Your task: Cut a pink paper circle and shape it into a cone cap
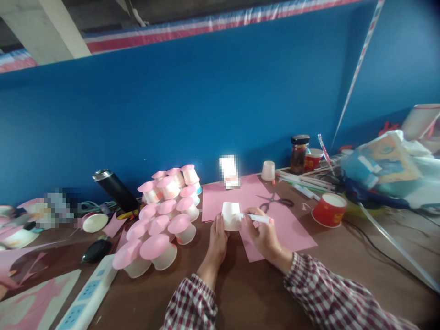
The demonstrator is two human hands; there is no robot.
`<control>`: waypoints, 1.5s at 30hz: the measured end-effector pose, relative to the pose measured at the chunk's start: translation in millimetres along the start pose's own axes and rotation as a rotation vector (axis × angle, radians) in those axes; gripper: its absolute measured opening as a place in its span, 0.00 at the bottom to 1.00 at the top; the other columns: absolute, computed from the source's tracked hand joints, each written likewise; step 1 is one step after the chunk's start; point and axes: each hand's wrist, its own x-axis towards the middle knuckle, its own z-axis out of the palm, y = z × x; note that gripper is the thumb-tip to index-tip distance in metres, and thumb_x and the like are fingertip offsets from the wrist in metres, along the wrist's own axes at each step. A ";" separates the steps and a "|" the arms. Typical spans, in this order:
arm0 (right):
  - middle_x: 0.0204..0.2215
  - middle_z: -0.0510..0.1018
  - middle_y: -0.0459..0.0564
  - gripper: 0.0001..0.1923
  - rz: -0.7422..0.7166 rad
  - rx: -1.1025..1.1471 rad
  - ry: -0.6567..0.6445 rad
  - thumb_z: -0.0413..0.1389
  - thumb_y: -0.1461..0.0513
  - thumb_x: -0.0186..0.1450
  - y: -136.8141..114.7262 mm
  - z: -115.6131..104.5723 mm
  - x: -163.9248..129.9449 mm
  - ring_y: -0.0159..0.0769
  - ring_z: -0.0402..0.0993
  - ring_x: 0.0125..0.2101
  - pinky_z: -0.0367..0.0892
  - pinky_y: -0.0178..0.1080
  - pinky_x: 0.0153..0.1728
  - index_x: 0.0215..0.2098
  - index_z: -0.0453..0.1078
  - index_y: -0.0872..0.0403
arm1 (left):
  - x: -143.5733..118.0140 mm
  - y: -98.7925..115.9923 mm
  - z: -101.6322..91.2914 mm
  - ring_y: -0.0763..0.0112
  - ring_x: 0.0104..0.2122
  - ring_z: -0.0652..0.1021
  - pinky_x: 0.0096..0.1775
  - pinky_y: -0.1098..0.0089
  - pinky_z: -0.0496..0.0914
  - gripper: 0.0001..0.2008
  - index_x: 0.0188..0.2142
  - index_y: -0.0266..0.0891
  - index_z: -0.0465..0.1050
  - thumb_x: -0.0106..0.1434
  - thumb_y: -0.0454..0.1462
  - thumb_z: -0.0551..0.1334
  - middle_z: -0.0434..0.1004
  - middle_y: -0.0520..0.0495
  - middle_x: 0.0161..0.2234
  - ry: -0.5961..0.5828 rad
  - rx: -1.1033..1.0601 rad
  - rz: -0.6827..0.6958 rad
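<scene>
On the pink sheet (261,215), your left hand (216,240) clasps the upturned cup (231,215) steady while your right hand (263,233) grips a pen (256,218), tip against its side.

We find bare tabletop (247,293) between and in front of our sleeves, open for passage. To the left, a pile of pink-topped cups (165,215) blocks sideways travel, with a power strip (87,295) lying below it. Ahead, scissors (275,201) rest on the pink paper (285,229). To the right stands a red cup (329,209), beyond it a cable (374,247), pens (305,181) and a jar (299,153) against the blue wall (206,105).
</scene>
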 end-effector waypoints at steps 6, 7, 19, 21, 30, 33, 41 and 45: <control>0.28 0.74 0.49 0.06 0.019 0.009 0.019 0.49 0.62 0.65 3.3 -0.5 0.7 0.33 0.70 0.27 0.65 0.32 0.25 0.34 0.67 0.54 | -1.6 2.3 0.2 0.59 0.48 0.72 0.43 0.67 0.69 0.19 0.49 0.36 0.66 0.64 0.44 0.51 0.69 0.34 0.49 -0.061 0.012 0.006; 0.28 0.74 0.49 0.06 0.018 0.012 0.022 0.49 0.61 0.65 3.5 -0.5 0.7 0.33 0.70 0.27 0.65 0.32 0.25 0.34 0.67 0.54 | -1.9 3.3 0.1 0.59 0.47 0.72 0.42 0.67 0.69 0.19 0.49 0.36 0.66 0.64 0.45 0.51 0.70 0.34 0.48 -0.078 0.007 0.008; 0.26 0.74 0.47 0.07 0.053 0.060 0.045 0.49 0.61 0.65 5.1 -2.4 4.7 0.31 0.70 0.23 0.65 0.31 0.23 0.34 0.67 0.54 | -0.5 1.6 -0.3 0.61 0.39 0.75 0.36 0.67 0.71 0.24 0.44 0.35 0.69 0.64 0.51 0.48 0.75 0.38 0.39 -0.123 -0.101 -0.035; 0.26 0.74 0.47 0.07 0.063 0.061 0.044 0.49 0.61 0.65 6.0 -2.3 5.2 0.32 0.70 0.24 0.65 0.31 0.23 0.34 0.67 0.54 | -0.3 0.6 -0.3 0.61 0.39 0.75 0.36 0.67 0.71 0.25 0.44 0.34 0.69 0.64 0.51 0.48 0.75 0.37 0.39 -0.124 -0.106 -0.038; 0.27 0.74 0.47 0.07 0.076 0.043 0.048 0.48 0.61 0.66 8.9 -2.1 5.1 0.31 0.70 0.24 0.65 0.31 0.24 0.34 0.67 0.54 | 2.7 -8.1 0.2 0.59 0.40 0.75 0.37 0.67 0.70 0.26 0.44 0.32 0.71 0.63 0.52 0.48 0.76 0.37 0.39 -0.099 -0.132 -0.080; 0.27 0.74 0.47 0.07 0.084 0.069 0.037 0.48 0.61 0.66 8.5 -2.2 4.7 0.31 0.70 0.24 0.65 0.31 0.23 0.34 0.67 0.54 | 3.5 -9.8 0.7 0.60 0.41 0.74 0.38 0.68 0.70 0.27 0.44 0.32 0.70 0.63 0.52 0.47 0.75 0.37 0.40 -0.101 -0.140 -0.094; 0.27 0.73 0.47 0.06 0.049 0.057 0.026 0.49 0.61 0.65 7.6 -2.3 4.8 0.31 0.69 0.25 0.64 0.31 0.24 0.34 0.66 0.55 | 2.1 -6.9 1.2 0.60 0.37 0.74 0.37 0.65 0.68 0.24 0.40 0.32 0.73 0.60 0.51 0.55 0.76 0.39 0.34 -0.087 -0.298 -0.091; 0.27 0.73 0.47 0.06 0.052 0.075 0.012 0.49 0.62 0.65 7.3 -2.5 4.5 0.30 0.68 0.24 0.63 0.31 0.24 0.34 0.66 0.54 | 2.8 -8.3 1.5 0.63 0.33 0.74 0.34 0.67 0.67 0.24 0.39 0.33 0.72 0.59 0.52 0.55 0.75 0.41 0.32 -0.108 -0.361 -0.108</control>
